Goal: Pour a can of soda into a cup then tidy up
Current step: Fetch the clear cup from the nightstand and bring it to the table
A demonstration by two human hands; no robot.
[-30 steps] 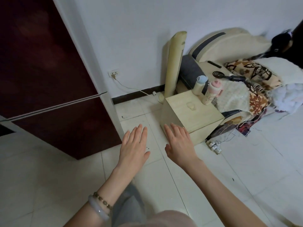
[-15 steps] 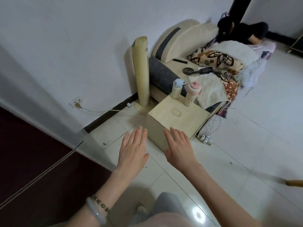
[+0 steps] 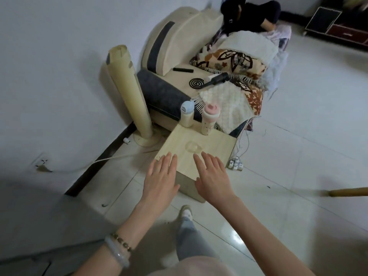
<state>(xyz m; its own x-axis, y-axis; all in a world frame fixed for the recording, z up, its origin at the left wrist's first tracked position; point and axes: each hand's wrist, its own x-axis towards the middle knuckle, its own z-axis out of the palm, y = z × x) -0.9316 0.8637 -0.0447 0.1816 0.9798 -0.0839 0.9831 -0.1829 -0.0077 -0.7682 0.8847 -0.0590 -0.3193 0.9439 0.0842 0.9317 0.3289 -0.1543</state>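
A clear plastic cup (image 3: pixel 193 147) stands in the middle of a low pale wooden table (image 3: pixel 217 145). At the table's far edge stand two bottles: one with a blue lid (image 3: pixel 187 113) and one with a pink lid (image 3: pixel 209 119). I see no soda can. My left hand (image 3: pixel 160 179) and my right hand (image 3: pixel 212 176) are held out palm down, fingers straight, over the table's near edge. Neither hand holds anything.
A cream tower fan (image 3: pixel 129 92) stands left of the table by the wall, its cord running to a socket (image 3: pixel 41 164). Behind the table is a sofa (image 3: pixel 179 46) piled with blankets; a person lies at its far end. A power strip (image 3: pixel 236 165) lies on the tiles to the right.
The view has swung right and closer to the table; the dark door has left the frame. Both hands stay flat and now reach over the table's near edge.
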